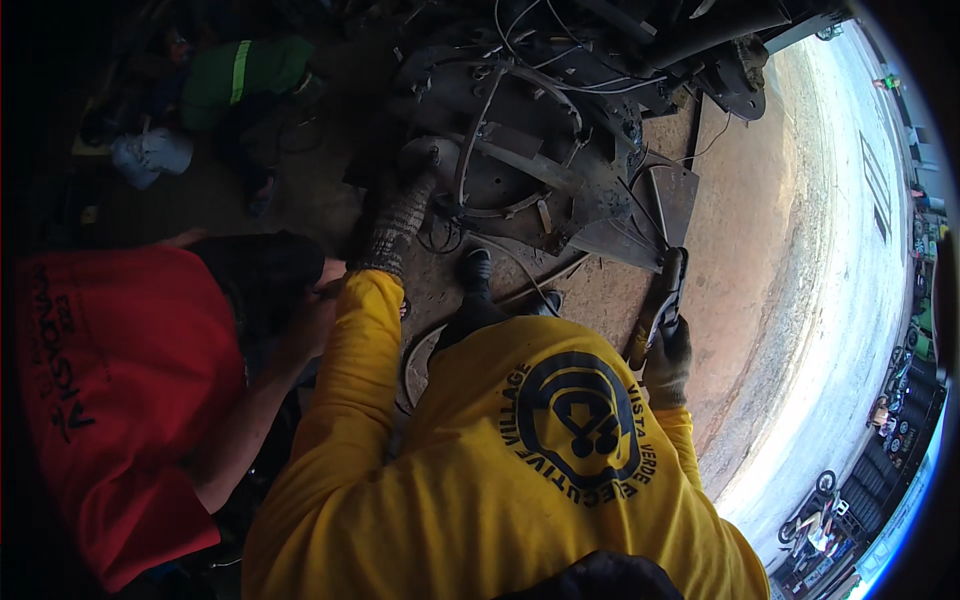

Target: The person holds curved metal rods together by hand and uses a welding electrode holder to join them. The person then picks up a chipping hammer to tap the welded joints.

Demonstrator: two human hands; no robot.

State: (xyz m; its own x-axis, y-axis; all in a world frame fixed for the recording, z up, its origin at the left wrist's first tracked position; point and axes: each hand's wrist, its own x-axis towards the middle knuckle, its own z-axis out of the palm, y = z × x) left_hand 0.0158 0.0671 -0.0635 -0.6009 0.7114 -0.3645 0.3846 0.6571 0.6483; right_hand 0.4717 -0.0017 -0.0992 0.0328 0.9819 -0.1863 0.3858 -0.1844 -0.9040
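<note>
My left hand, in a knitted glove, reaches forward to a round grey plate on a dark steel assembly. Its fingers are lost in shadow, so their grip cannot be made out. A curved metal bar forms a ring over the assembly, just right of that hand. Down at the right, my gloved right hand is closed round a long dark hand tool with a shiny metal part. The tool's far end lies near the corner of a flat steel sheet; contact between them is unclear.
A person in a red shirt is close at my left, an arm extended. Another person in green is further off at the upper left. Cables loop around my feet. A bright road runs along the right.
</note>
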